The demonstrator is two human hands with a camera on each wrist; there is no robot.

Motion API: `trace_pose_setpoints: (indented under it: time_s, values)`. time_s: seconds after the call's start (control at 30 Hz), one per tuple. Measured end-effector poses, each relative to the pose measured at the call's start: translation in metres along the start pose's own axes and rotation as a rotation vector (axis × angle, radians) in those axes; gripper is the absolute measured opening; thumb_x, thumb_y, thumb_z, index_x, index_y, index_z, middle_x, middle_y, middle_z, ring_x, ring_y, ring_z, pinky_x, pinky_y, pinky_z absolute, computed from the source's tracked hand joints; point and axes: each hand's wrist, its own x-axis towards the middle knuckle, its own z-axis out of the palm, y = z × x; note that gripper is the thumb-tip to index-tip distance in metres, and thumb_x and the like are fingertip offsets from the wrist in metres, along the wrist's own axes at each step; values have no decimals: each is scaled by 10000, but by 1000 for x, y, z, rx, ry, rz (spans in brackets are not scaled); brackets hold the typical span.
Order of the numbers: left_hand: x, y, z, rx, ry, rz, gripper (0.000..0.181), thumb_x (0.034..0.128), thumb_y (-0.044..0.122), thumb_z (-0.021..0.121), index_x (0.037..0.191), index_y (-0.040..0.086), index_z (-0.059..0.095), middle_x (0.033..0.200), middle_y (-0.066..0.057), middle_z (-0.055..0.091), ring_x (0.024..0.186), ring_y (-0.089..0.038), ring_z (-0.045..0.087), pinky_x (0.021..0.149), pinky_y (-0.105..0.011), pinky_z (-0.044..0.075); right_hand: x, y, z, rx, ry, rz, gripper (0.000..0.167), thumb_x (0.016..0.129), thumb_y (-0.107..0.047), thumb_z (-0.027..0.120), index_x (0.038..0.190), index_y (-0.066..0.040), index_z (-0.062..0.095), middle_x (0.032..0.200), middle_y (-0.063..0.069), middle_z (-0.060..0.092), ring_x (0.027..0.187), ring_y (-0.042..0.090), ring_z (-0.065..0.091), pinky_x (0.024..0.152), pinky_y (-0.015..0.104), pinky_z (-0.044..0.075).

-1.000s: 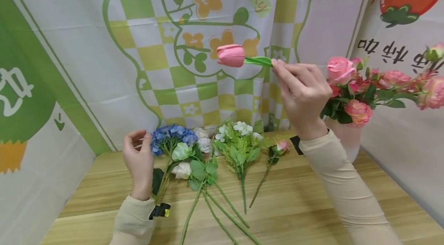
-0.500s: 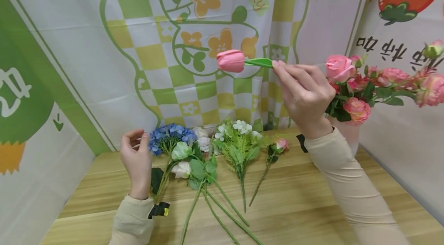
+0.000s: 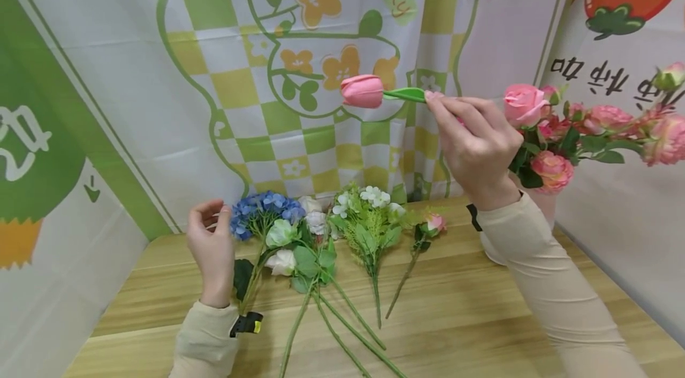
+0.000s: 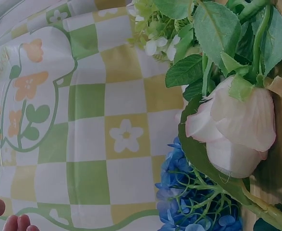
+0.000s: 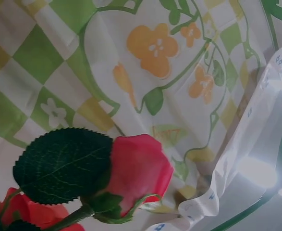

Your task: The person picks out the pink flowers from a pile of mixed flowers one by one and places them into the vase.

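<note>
My right hand (image 3: 473,149) pinches the green stem of a pink tulip (image 3: 363,91) between thumb and fingers. The tulip is held level above the table, its bloom pointing left. To the left, my left hand (image 3: 211,253) hovers beside the blue hydrangea (image 3: 262,211) with its fingers loosely bent and nothing in them. Its fingertips (image 4: 21,225) show at the lower corner of the left wrist view. The right wrist view has a pink rose (image 5: 140,175) close by and only a sliver of the right hand at its edge.
White roses (image 3: 280,247), a white-flowered green spray (image 3: 369,235) and a single pink rosebud stem (image 3: 412,265) lie on the wooden table (image 3: 455,324). A vase (image 3: 541,205) of pink roses (image 3: 551,170) stands at right, partly behind the right arm. A printed curtain (image 3: 332,158) hangs behind.
My right hand has shifted slightly right with the tulip, and more of the vase's base shows under the forearm. The left hand has barely moved.
</note>
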Motion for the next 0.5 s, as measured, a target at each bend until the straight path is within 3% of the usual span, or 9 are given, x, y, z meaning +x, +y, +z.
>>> trace_pose_setpoints:
  time_s: [0.33, 0.5]
  values:
    - [-1, -2, 0, 9, -6, -14, 232, 940, 187, 581, 1117, 37, 586, 954, 92, 544, 856, -115, 505, 722, -222, 398, -15, 19, -3, -74, -69, 43, 120, 846, -83, 699, 879, -155, 789, 777, 42, 725, 645, 288, 627, 458, 439, 439]
    - [-1, -2, 0, 15, -11, -12, 243, 944, 193, 574, 1130, 37, 581, 974, 86, 545, 870, -115, 507, 734, -223, 398, -16, 22, -7, -88, -115, 121, 96, 862, -136, 697, 897, -129, 786, 790, 82, 727, 645, 315, 618, 524, 451, 469]
